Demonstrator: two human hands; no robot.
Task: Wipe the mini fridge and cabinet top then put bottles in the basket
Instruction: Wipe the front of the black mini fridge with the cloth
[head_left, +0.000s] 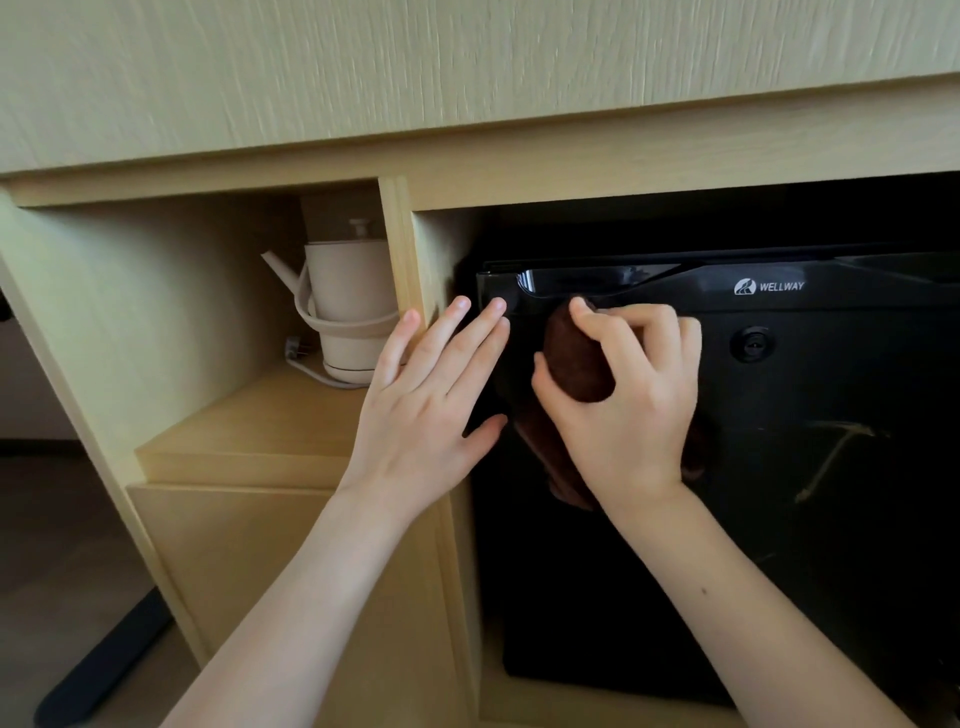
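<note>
- The brown cloth (576, 358) is soft and light, with no stiffness of its own. It takes whatever shape I bunch it into, so it is best held as a wad in the palm.
- My right hand (628, 410) grips it that way: fingers (644, 322) curled over the wad, thumb under it. It is pressed against the upper left of the mini fridge (779, 415) door, just below the handle recess.
- The cloth's long axis runs roughly up and down the door — the rolled end sits at the top and a loose tail hangs below my wrist.
- My left hand (421, 410) holds nothing. Its fingers (467, 338) are straight and spread at the fridge's left edge, over the wooden divider (400, 244) beside it; whether they press there I cannot tell.
- The fridge door is glossy, hard and upright, facing me. I judge the cloth will slide easily over it but smear unless I keep firm pressure.
- Left of the fridge, a pale kettle (348, 301) stands in the next compartment — light and easily knocked, I would guess.
- No bottles or basket are in view.
</note>
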